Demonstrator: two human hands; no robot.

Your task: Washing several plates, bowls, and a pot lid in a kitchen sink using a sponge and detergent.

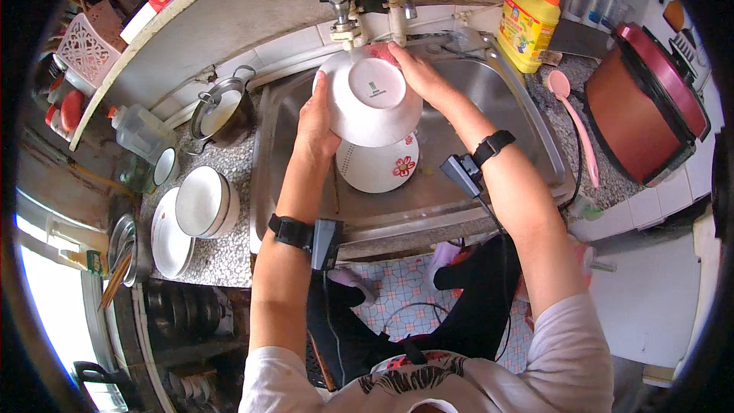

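Observation:
A white ceramic bowl (350,120), its base turned towards me, is held over the sink. My left hand (316,117) grips its left side, the thumb along the outer wall. At the upper right rim, my right hand (418,74) presses a pink scrubbing cloth or sponge (381,53) to the bowl; the fingers behind it are hidden. The faucet (346,34) stands directly behind the bowl's rim. Beneath, a white plate with red flowers (373,172) lies in the stainless steel sink (481,183), partly covered by the bowl.
On the left counter are stacked white bowls (200,203), an oval white plate (166,241), a metal pot (221,117) and a plastic jug (143,132). To the right stand a yellow detergent bottle (524,23), a pink long-handled brush (579,126) and a red cooker (636,109).

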